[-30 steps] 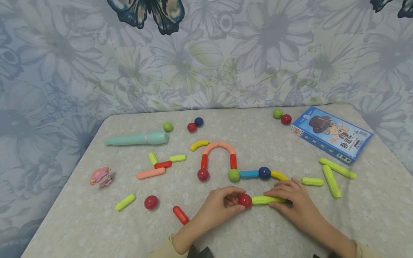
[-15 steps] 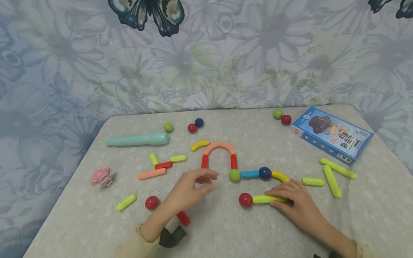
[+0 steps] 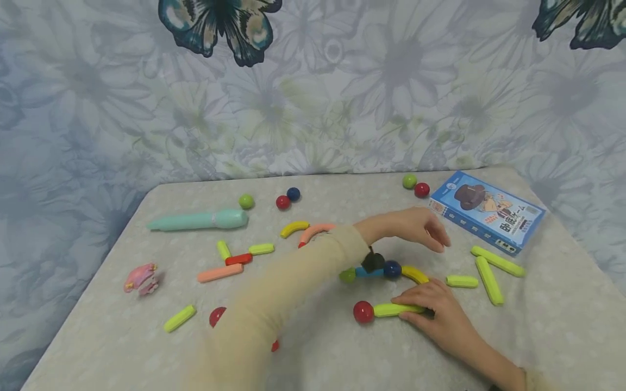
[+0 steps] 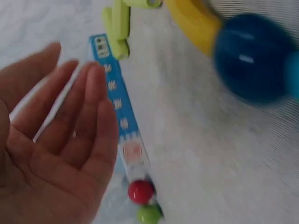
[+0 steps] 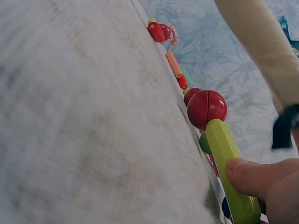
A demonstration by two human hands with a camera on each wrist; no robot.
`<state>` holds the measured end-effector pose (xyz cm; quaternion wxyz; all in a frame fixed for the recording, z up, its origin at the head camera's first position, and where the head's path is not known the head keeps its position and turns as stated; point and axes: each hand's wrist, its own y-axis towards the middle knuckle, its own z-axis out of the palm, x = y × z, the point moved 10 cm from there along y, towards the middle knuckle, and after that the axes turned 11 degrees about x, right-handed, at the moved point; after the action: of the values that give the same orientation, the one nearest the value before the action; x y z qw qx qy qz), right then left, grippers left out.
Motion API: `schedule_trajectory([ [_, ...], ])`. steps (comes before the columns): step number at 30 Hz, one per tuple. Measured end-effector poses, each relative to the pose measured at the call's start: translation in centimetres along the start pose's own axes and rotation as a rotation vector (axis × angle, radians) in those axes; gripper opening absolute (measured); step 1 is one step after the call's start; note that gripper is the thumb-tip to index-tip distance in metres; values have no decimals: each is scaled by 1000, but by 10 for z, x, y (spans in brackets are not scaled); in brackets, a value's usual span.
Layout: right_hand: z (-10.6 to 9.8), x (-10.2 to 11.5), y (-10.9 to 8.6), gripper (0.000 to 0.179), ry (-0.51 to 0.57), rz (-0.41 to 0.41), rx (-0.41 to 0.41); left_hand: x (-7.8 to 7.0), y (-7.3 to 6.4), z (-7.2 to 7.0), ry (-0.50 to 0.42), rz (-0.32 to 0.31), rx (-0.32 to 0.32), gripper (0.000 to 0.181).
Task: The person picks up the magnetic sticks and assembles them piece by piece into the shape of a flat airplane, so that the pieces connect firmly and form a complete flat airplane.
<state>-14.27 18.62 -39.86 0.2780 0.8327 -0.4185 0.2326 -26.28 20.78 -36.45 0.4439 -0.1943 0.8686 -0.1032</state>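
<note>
My right hand (image 3: 437,312) pinches a yellow-green magnetic stick (image 3: 395,310) between thumb and fingers, low over the table. A red ball (image 3: 363,312) is joined to that stick's left end; the right wrist view shows the thumb (image 5: 250,175) along its side. My left hand (image 3: 411,228) is raised over the table's middle, holding nothing, its fingers loosely bent in the left wrist view. Below it lies a joined row: green ball (image 3: 348,275), blue stick (image 3: 367,273), dark blue ball (image 3: 392,269) and curved yellow piece (image 3: 413,274). The left sleeve hides most of the pink arch (image 3: 315,231).
A blue game box (image 3: 489,212) lies at the back right, near a red ball (image 3: 422,189) and a green ball (image 3: 409,181). Several yellow-green sticks (image 3: 489,279) lie right of my right hand. To the left are a mint-green pen-like object (image 3: 198,220) and a pink figurine (image 3: 141,279).
My left hand has let go of the red ball, drawn back left, then swung across to the right and away from me. The right hand keeps its grip on the stick.
</note>
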Motion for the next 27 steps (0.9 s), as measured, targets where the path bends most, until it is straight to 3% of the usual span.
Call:
schedule_trajectory([
  [4, 11, 8, 2, 32, 37, -46, -4, 3, 33, 26, -23, -75, 163, 22],
  [8, 14, 18, 0, 32, 20, -104, -32, 14, 49, 49, 99, -189, 251, 16],
  [11, 12, 22, -1, 34, -10, -132, -56, 19, 60, 61, 231, -257, 276, 17],
  [12, 11, 23, -1, 34, -17, -141, -61, 26, 70, 63, 257, -279, 271, 16],
  [14, 9, 22, -1, 34, -26, -142, -62, 26, 73, 63, 295, -317, 243, 14],
  [18, 6, 19, 0, 34, -26, -119, -48, 23, 73, 56, 321, -359, 190, 12],
  [19, 6, 17, 0, 34, -25, -104, -41, 16, 65, 52, 330, -356, 181, 12],
  [22, 5, 12, 0, 35, -23, -57, -24, 14, 59, 41, 344, -342, 153, 13],
  [27, 1, 5, 0, 36, -24, -15, -12, 7, 28, 9, 264, -228, 26, 14],
])
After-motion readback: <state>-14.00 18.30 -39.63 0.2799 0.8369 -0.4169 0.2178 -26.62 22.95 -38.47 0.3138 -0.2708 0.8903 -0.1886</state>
